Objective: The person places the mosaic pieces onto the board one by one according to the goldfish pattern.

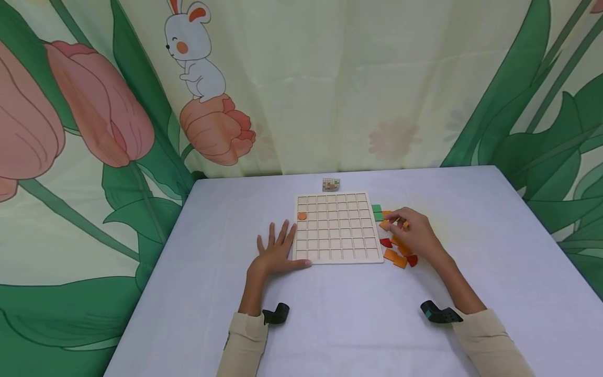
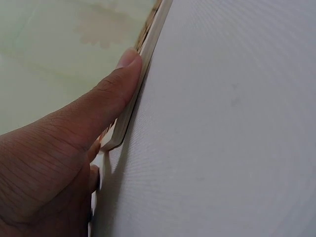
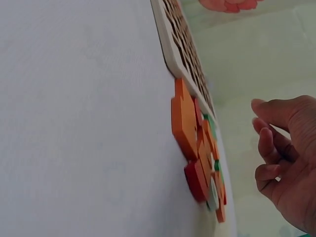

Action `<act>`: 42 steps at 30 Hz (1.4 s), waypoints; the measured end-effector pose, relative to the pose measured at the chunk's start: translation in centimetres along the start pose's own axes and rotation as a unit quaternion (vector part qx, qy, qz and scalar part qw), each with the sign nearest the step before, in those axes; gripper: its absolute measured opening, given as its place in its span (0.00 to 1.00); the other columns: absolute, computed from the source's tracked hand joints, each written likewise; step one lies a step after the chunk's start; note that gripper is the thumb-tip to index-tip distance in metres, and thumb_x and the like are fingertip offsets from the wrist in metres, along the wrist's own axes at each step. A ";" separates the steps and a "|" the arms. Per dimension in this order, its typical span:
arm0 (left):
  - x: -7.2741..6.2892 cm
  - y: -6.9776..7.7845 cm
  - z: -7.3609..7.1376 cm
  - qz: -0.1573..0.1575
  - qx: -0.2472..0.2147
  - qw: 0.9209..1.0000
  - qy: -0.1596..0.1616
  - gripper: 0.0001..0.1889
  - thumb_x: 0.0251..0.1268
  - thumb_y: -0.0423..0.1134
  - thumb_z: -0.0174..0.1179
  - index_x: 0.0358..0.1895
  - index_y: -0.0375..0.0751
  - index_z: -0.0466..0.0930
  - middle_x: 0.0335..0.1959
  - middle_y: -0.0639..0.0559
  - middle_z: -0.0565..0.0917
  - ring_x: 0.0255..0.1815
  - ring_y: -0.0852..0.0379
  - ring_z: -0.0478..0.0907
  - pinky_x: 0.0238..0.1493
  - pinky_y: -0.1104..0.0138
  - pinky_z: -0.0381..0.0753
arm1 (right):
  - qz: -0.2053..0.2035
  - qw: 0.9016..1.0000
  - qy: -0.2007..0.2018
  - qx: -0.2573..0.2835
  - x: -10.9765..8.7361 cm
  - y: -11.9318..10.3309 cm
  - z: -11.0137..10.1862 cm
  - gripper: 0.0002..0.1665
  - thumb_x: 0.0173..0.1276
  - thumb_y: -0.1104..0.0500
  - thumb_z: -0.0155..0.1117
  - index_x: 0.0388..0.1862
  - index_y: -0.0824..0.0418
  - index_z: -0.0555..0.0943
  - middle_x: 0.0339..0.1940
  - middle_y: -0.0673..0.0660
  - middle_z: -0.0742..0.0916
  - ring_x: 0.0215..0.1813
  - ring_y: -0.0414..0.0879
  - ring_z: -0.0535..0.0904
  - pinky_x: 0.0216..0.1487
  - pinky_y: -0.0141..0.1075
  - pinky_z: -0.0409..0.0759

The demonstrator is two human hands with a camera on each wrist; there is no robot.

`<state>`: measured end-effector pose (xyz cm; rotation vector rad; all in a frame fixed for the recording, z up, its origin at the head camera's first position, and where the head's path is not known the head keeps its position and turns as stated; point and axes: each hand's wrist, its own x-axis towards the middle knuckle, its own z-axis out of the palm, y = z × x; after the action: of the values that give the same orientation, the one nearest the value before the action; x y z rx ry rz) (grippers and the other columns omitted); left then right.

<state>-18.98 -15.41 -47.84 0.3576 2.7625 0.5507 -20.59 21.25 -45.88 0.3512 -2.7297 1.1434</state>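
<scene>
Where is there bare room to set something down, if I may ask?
Bare cloth lies left of the left hand, right of the right hand, and just in front of the board. The board's right side is crowded, with pieces around the right hand.

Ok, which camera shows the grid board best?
The head view: it shows the grid board nearly whole, rows and columns clear. The left wrist view has only an edge strip by the left hand; the right wrist view, a corner and slanted strip of cells.
</scene>
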 end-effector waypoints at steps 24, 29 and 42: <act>0.1 0.0 0.0 -0.006 0.003 1.000 0.001 0.59 0.52 0.73 0.60 0.80 0.54 0.38 0.80 0.52 0.34 0.77 0.41 0.19 0.67 0.35 0.23 | 0.081 0.994 -0.025 -0.065 -2.9 5.3 -3.5 0.20 0.66 0.61 0.68 0.55 0.68 0.80 0.48 0.65 0.79 0.40 0.52 0.74 0.33 0.25 0.74; 0.1 -0.1 0.1 -0.003 -0.005 1.000 0.000 0.58 0.53 0.72 0.61 0.80 0.53 0.38 0.81 0.51 0.34 0.77 0.41 0.19 0.67 0.35 0.22 | 0.091 0.993 -0.042 -0.071 -2.5 5.8 -3.4 0.22 0.67 0.61 0.67 0.57 0.69 0.78 0.48 0.66 0.79 0.40 0.52 0.75 0.34 0.25 0.75; 0.1 -0.2 0.3 0.002 0.000 1.000 0.004 0.59 0.52 0.74 0.59 0.80 0.54 0.38 0.80 0.52 0.33 0.77 0.41 0.19 0.67 0.34 0.23 | 0.118 0.988 -0.062 -0.072 -1.6 5.7 -3.1 0.19 0.68 0.60 0.66 0.51 0.72 0.78 0.46 0.67 0.78 0.41 0.54 0.74 0.39 0.37 0.78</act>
<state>-18.96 -15.48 -48.22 0.3631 2.7702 0.5533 -20.50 27.64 -47.96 0.0825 -3.0074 0.9971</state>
